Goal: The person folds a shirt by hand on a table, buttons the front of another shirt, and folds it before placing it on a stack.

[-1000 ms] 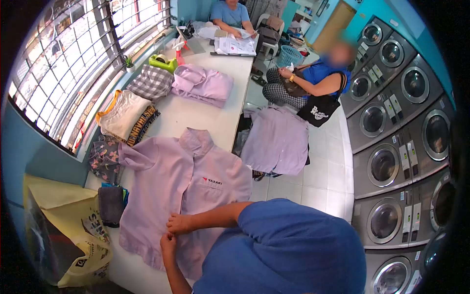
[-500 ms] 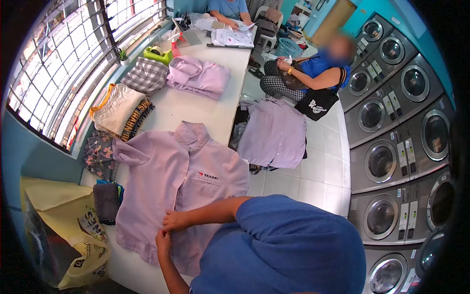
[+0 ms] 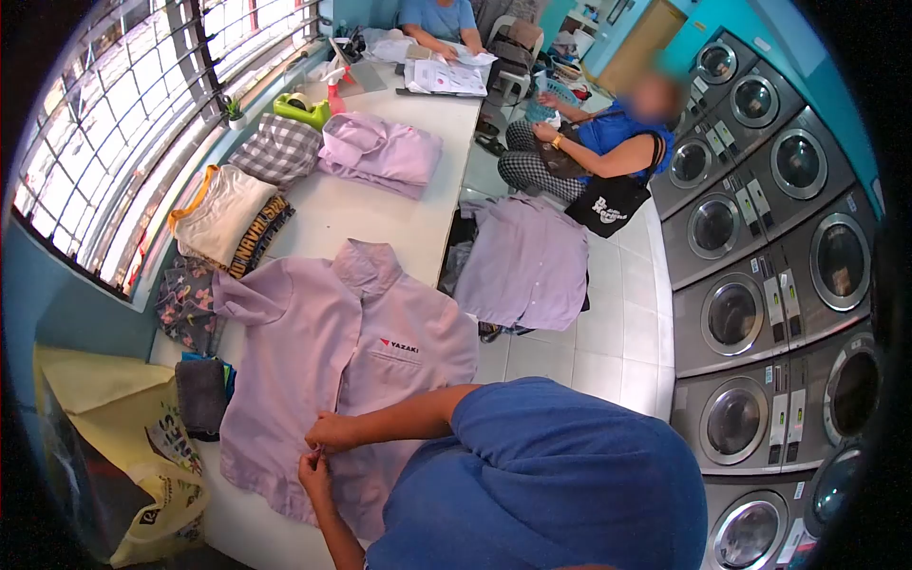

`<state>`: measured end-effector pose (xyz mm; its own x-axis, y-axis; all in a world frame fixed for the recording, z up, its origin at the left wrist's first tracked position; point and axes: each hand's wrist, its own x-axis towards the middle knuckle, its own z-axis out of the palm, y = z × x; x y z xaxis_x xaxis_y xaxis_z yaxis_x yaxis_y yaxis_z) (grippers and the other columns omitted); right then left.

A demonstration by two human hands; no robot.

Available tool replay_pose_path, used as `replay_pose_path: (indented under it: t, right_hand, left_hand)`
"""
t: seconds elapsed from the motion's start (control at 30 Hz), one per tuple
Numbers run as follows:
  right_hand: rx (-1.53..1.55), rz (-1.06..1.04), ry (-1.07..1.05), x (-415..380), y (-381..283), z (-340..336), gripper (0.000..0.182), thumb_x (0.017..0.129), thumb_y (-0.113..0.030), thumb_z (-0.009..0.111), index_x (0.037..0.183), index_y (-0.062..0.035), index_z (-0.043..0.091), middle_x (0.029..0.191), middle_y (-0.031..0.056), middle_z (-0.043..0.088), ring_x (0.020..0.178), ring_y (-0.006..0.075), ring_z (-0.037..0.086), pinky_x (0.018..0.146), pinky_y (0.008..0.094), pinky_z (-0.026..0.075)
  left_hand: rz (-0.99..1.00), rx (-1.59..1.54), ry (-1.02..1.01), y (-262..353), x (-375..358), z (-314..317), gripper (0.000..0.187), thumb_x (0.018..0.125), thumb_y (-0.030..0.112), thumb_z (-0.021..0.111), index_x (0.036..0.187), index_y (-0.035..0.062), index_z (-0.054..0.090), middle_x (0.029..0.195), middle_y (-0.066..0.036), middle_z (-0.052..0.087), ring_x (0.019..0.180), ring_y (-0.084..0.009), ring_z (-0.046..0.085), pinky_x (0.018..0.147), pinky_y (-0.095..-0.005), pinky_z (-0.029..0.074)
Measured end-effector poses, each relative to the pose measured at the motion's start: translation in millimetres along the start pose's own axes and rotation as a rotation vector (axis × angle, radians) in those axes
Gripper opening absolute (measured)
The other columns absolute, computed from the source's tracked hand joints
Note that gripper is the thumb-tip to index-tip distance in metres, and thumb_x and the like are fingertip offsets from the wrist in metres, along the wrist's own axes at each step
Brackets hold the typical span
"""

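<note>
A light purple collared shirt (image 3: 275,380) with a YAZAKI logo lies spread front side up on the white table, its collar towards the back. At the lower part of its front opening, my right hand (image 3: 332,432) is closed on the cloth. Just below it my left hand (image 3: 313,465) pinches the same front edge. The two hands nearly touch, and the fingertips are partly hidden. Beside the shirt lie a dark folded cloth (image 3: 201,397) and a floral garment (image 3: 188,302).
On the table (image 3: 380,223) are a folded purple shirt (image 3: 380,152), checkered cloth (image 3: 275,147) and white shirt (image 3: 223,214). A yellow bag (image 3: 114,399) stands left. Another purple shirt (image 3: 527,261) hangs beyond the table. Two people sit further back; washing machines (image 3: 731,313) line the right.
My hands stay on the shirt's front edge, with a slight shift of the fingers. The seated person at the right has stretched one hand out towards the blue basket. The view has shifted slightly.
</note>
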<state>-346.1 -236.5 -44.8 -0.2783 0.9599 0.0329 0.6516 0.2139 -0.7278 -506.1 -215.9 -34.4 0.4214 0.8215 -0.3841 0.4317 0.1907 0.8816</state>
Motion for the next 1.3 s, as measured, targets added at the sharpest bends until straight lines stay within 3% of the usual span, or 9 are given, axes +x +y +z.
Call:
replay_pose_path:
  t: [0.4,0.47,0.57,0.73,0.8,0.87,1.0,1.17,1.3]
  right_hand:
    - [-0.127,0.023,0.036,7,4,7,0.014,0.059,-0.027,0.062,0.067,-0.0152,0.06,0.065,0.0042,0.06,0.07,0.0214,0.058,0.067,0.0383,0.039]
    - [0.106,-0.103,0.141,3,3,5,0.019,0.064,-0.027,0.06,0.082,-0.0216,0.066,0.077,0.0019,0.064,0.073,0.0208,0.059,0.064,0.0392,0.04]
    - [-0.329,-0.234,0.038,-2,1,-1,0.023,0.072,-0.03,0.054,0.094,-0.0368,0.056,0.071,0.0017,0.053,0.066,0.0207,0.054,0.063,0.0413,0.038]
    - [-0.342,-0.358,0.286,-23,-1,-22,0.025,0.07,-0.016,0.053,0.095,-0.0208,0.056,0.093,0.0038,0.051,0.091,0.0231,0.048,0.076,0.0423,0.035]
    - [-0.171,-0.234,0.256,-39,-3,-48,0.019,0.073,-0.019,0.051,0.09,-0.0198,0.059,0.094,0.0071,0.052,0.092,0.0255,0.049,0.079,0.0451,0.036]
    - [-0.16,-0.069,0.465,-62,16,-60,0.02,0.07,-0.015,0.055,0.089,-0.0161,0.06,0.089,0.0088,0.054,0.088,0.026,0.051,0.079,0.0387,0.039]
    - [0.286,0.567,0.572,-98,43,-88,0.018,0.075,-0.017,0.057,0.089,-0.006,0.059,0.076,0.0123,0.059,0.073,0.024,0.058,0.065,0.0311,0.045]
    - [0.576,0.703,0.449,-83,66,-81,0.02,0.074,-0.019,0.057,0.088,-0.0042,0.06,0.071,0.0121,0.061,0.066,0.0256,0.059,0.062,0.0318,0.046]
    - [0.28,0.703,0.309,-76,54,-82,0.024,0.072,-0.025,0.059,0.089,-0.0071,0.06,0.081,0.0124,0.062,0.074,0.0264,0.059,0.066,0.0355,0.046]
  left_hand:
    - [-0.011,0.061,0.062,-24,9,1,0.01,0.078,0.006,0.058,0.081,0.0021,0.05,0.075,-0.003,0.052,0.068,-0.0108,0.049,0.063,-0.0235,0.042]
    - [0.034,-0.081,0.012,-4,1,5,0.015,0.078,0.004,0.055,0.091,-0.0006,0.048,0.087,-0.007,0.055,0.078,-0.0129,0.052,0.07,-0.0242,0.043]
    - [0.048,0.153,0.083,0,-3,7,0.018,0.073,0.006,0.06,0.09,0.0004,0.056,0.082,-0.007,0.061,0.076,-0.0135,0.057,0.069,-0.0259,0.046]
    - [-0.003,0.368,0.207,10,-6,12,0.015,0.072,0.011,0.061,0.085,0.0047,0.058,0.079,-0.01,0.061,0.073,-0.0198,0.058,0.066,-0.0312,0.045]
    - [-0.007,0.416,0.228,17,-8,16,0.014,0.071,0.011,0.06,0.084,0.0064,0.058,0.081,-0.01,0.06,0.075,-0.0228,0.058,0.068,-0.0346,0.043]
    - [0.225,0.877,0.347,39,-9,23,0.016,0.068,0.011,0.059,0.084,0.0114,0.058,0.084,-0.007,0.058,0.08,-0.0257,0.054,0.072,-0.0406,0.038]
    - [0.446,0.82,0.184,61,14,50,0.017,0.068,0.014,0.059,0.085,0.0136,0.058,0.085,-0.006,0.058,0.082,-0.0261,0.053,0.071,-0.0422,0.036]
    - [0.583,0.792,0.104,77,53,89,0.015,0.069,0.013,0.058,0.084,0.011,0.059,0.081,-0.008,0.059,0.076,-0.0265,0.056,0.066,-0.0397,0.041]
    - [0.598,0.671,0.076,76,80,95,0.012,0.072,0.011,0.058,0.084,0.009,0.061,0.079,-0.01,0.061,0.072,-0.0257,0.059,0.064,-0.0339,0.044]
